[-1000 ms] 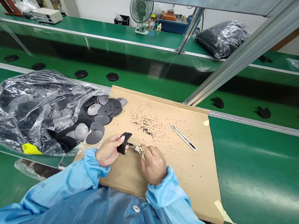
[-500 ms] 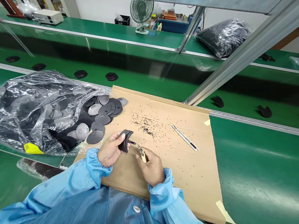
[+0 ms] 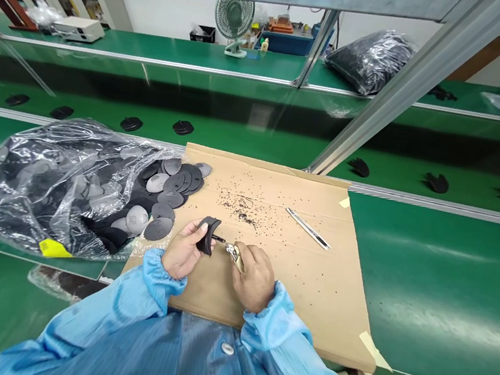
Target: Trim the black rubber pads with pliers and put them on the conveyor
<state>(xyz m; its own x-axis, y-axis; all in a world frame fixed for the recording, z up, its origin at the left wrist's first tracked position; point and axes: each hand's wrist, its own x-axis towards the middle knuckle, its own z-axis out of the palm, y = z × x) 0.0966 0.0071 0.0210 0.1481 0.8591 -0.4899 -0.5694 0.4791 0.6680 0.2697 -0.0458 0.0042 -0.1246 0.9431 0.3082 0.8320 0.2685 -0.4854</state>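
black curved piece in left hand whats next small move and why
Probably nip the black curved piece in the left hand with the nippers in the right hand: their tips point at it, and black specks on the cardboard look like trimmings.

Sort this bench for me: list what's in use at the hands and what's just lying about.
In use:
left hand, holding a black curved plastic part
right hand, holding small yellow-handled nippers

Lying about:
utility knife
grey-black discs
clear plastic bag
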